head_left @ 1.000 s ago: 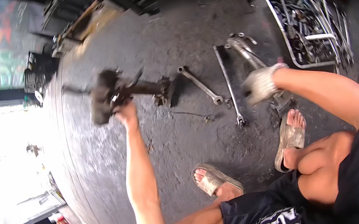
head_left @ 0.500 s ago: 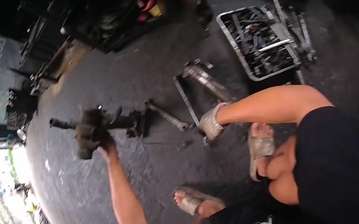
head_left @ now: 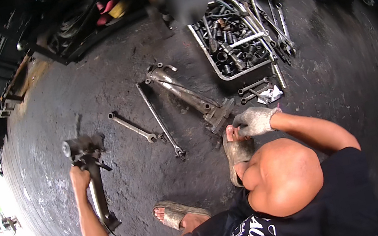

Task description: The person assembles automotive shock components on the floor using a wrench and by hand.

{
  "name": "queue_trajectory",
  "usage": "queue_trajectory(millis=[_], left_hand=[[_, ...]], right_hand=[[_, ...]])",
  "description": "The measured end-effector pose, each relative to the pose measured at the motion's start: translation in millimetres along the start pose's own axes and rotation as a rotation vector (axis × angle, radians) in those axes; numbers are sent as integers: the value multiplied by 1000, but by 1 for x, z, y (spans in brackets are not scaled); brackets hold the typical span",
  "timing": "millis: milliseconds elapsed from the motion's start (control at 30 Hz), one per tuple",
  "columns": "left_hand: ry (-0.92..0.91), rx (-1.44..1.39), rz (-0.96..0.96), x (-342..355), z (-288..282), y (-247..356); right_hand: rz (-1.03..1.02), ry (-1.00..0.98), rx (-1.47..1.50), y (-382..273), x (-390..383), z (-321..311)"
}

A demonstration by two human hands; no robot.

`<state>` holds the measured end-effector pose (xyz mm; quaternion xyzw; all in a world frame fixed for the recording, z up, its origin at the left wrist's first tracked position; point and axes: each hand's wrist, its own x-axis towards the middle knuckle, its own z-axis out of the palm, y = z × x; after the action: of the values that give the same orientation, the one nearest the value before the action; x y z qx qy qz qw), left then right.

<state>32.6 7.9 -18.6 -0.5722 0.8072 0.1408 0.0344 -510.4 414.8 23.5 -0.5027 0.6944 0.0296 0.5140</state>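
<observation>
Tubular metal part (head_left: 96, 187) slants at the left, the bare left hand (head_left: 79, 177) clamped near its thick end, probably best for balance; gloved right hand (head_left: 256, 121) well apart, whether closed I cannot tell

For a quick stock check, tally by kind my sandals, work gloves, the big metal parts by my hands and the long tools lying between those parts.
Sandals: 2, left sandal, right sandal
Gloves: 1, glove on right hand
Big metal parts: 2, held part, floor part
Long tools: 2, wrench, thin bar
Total: 7
</observation>
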Motion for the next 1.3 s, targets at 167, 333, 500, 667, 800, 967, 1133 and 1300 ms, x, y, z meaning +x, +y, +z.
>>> queue_trajectory(millis=[167,333,500,667,800,967,1133,1300], left_hand=[[-113,34,-167,-10,89,-53],[-153,48,-136,-26,115,-61],[-216,165,-47,-24,110,-45],[-317,77,-206,-29,87,-67],[-498,-135,-400,-30,94,-6],[-346,-368,-261,-42,91,-43],[-352,-294,-228,-101,95,-55],[-283,-220,-308,-115,118,-41]], right_hand=[[62,61,151,6,-11,17],[234,96,145,68,-37,54],[376,86,95,98,-15,45],[280,844,-163,125,82,19],[199,518,-243,91,90,-29],[148,269,-38,60,62,-39],[116,96,-159,-14,23,-63],[-228,-36,-453,-76,52,-76]])
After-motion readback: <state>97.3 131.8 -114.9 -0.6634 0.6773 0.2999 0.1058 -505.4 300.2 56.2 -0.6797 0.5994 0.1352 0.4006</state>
